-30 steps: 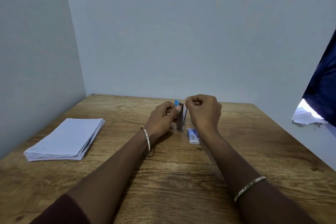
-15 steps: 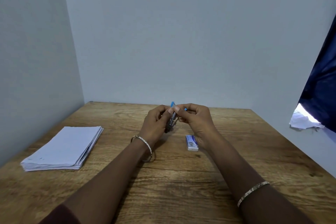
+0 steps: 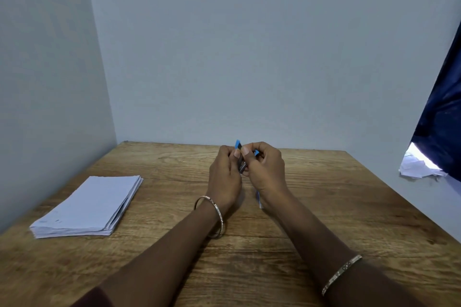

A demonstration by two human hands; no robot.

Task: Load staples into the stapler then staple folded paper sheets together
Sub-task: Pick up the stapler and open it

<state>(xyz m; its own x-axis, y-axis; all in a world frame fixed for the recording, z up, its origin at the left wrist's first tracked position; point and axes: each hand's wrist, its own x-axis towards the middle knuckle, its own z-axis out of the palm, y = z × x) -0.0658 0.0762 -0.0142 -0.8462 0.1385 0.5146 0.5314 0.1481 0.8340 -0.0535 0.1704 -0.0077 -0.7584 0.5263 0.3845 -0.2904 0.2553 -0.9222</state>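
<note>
White folded paper sheets [image 3: 87,207] lie in a squared stack at the left of the brown wooden table [image 3: 324,207], well apart from the hands. They look light and limp. A few at a time would lift best by the folded edge, where they are stiffest and least likely to fan out.

Toward the middle, the left hand [image 3: 224,177] is raised off the table with its fingers curled and its thumb pressed on the small blue-and-metal stapler [image 3: 241,164], which stands nearly upright between both hands. The stapler looks light, rigid and rather slick on its metal sides. The loading parts are small and probably spring-driven, so a firm pinch on the body is the safer hold, with fingertips kept away from the mouth.

The right hand [image 3: 268,172] pinches the stapler's upper part between thumb and bent fingers, with a blue tip showing just past the thumb. I cannot tell whether the magazine is open.

A pale blue-white sliver [image 3: 258,198] shows behind the right wrist, too hidden to identify. Crumpled white paper [image 3: 419,169] lies at the far right.
</note>
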